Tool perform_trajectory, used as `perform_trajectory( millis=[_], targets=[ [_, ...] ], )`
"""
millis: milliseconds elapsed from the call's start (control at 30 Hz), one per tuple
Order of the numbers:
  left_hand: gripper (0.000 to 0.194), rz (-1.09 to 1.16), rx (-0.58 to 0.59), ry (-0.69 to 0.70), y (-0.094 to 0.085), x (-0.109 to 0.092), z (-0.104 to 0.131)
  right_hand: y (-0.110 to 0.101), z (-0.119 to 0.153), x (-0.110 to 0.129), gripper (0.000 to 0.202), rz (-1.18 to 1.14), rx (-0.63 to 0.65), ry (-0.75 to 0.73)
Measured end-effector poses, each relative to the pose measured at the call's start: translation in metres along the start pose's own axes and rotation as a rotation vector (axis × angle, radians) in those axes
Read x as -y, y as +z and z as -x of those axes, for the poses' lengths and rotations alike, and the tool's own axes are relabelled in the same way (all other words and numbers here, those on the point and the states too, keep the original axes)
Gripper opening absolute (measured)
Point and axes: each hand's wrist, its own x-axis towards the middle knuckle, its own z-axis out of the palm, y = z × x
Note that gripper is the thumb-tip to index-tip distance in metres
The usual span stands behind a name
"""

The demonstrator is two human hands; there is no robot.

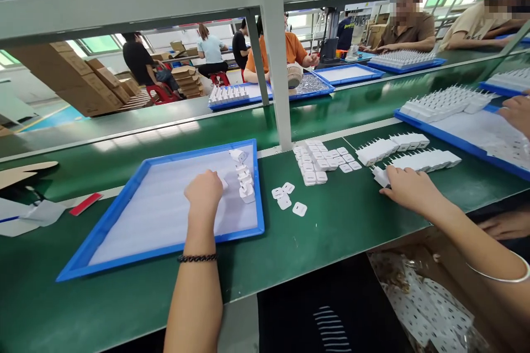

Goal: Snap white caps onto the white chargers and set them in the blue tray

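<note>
My left hand [204,192] is closed over the blue-rimmed tray [144,256], its fingers round a small white piece that shows partly at their right side. A short row of white plug adapters [245,182] stands along the tray's right edge. On the right, my right hand [408,188] has its fingers on a white adapter [381,176] at the near end of the front row. Two rows of white adapters [393,148] lie on the green table with pins up. Between the tray and these rows lie stacked white square caps [314,161] and several loose caps [284,201].
A metal post [274,55] rises behind the caps. Another blue tray [476,146] with adapters is at the right, beside another person's hand [517,113]. A red strip [86,204] lies at the left. An open box with bags [426,298] is below the table edge.
</note>
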Motion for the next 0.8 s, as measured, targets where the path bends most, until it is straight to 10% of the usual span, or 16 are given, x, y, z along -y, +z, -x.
perform_trajectory(
  millis=[233,367,500,600,800],
  targets=[
    [0.04,0.049,-0.188,0.082,0.007,-0.009,0.006,-0.009,-0.014,0.061,0.019,-0.174,0.086,-0.063],
    [0.043,0.385,-0.484,0.574,0.01,-0.023,0.023,-0.027,-0.03,0.118,0.026,-0.497,0.231,-0.156],
    [0.061,0.673,-0.153,1.051,0.024,-0.045,0.05,-0.028,-0.05,0.175,0.044,-0.827,0.28,-0.263],
    [0.047,0.818,0.062,1.0,0.032,-0.056,0.063,-0.014,-0.063,0.203,0.046,-1.059,0.251,-0.293],
    [0.041,1.02,0.049,0.65,0.032,-0.055,0.066,0.019,-0.086,0.204,0.052,-1.133,0.449,-0.394]
  ],
)
